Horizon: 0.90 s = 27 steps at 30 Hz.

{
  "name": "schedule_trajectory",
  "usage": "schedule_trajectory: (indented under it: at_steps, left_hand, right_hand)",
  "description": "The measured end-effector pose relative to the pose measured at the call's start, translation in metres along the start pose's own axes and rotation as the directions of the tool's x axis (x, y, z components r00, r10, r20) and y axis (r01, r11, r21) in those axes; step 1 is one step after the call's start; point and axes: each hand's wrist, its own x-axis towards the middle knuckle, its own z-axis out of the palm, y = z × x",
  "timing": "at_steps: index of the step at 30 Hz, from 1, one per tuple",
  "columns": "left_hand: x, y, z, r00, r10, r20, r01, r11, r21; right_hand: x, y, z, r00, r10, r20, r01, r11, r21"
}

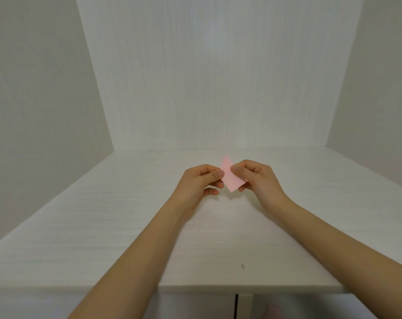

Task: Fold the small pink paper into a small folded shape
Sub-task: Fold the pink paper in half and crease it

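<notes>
A small pink paper (230, 177) is held up above the white table (126, 226), a little past its middle. It looks partly folded, with a pointed corner at the bottom and another at the top. My left hand (201, 180) pinches its left edge between thumb and fingers. My right hand (255, 177) pinches its right side, thumb on the front and fingers behind. Part of the paper is hidden behind my right fingers.
White walls close in the table at the back (218, 88), left (34, 111) and right (379, 100). A small dark mark (242, 266) lies on the tabletop near the front edge (241, 287).
</notes>
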Motion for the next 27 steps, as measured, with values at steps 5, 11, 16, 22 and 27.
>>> schedule_trajectory:
  at_steps: [5, 11, 16, 22, 27]
  left_hand:
    - [0.001, 0.001, -0.001, 0.997, 0.065, -0.038, -0.058, 0.984, 0.168]
    - [-0.001, -0.003, 0.005, 0.99, 0.139, -0.024, -0.12, 0.921, 0.371]
    - [-0.002, -0.002, 0.005, 0.988, 0.153, 0.018, -0.147, 0.905, 0.399]
    - [-0.003, -0.001, 0.01, 0.987, 0.151, 0.056, -0.161, 0.913, 0.374]
    - [-0.002, -0.001, 0.01, 0.985, 0.159, 0.065, -0.172, 0.918, 0.356]
  right_hand:
    - [0.0, 0.003, 0.0, 0.997, 0.062, 0.047, -0.061, 0.998, -0.02]
    - [-0.002, 0.002, 0.003, 0.996, 0.036, 0.084, -0.031, 0.998, -0.061]
    - [-0.001, 0.002, 0.002, 0.995, 0.054, 0.086, -0.052, 0.998, -0.026]
    - [0.001, -0.001, 0.0, 0.997, 0.06, 0.046, -0.059, 0.998, -0.023]
    - [0.001, -0.003, -0.002, 0.999, 0.045, -0.016, -0.045, 0.999, 0.006]
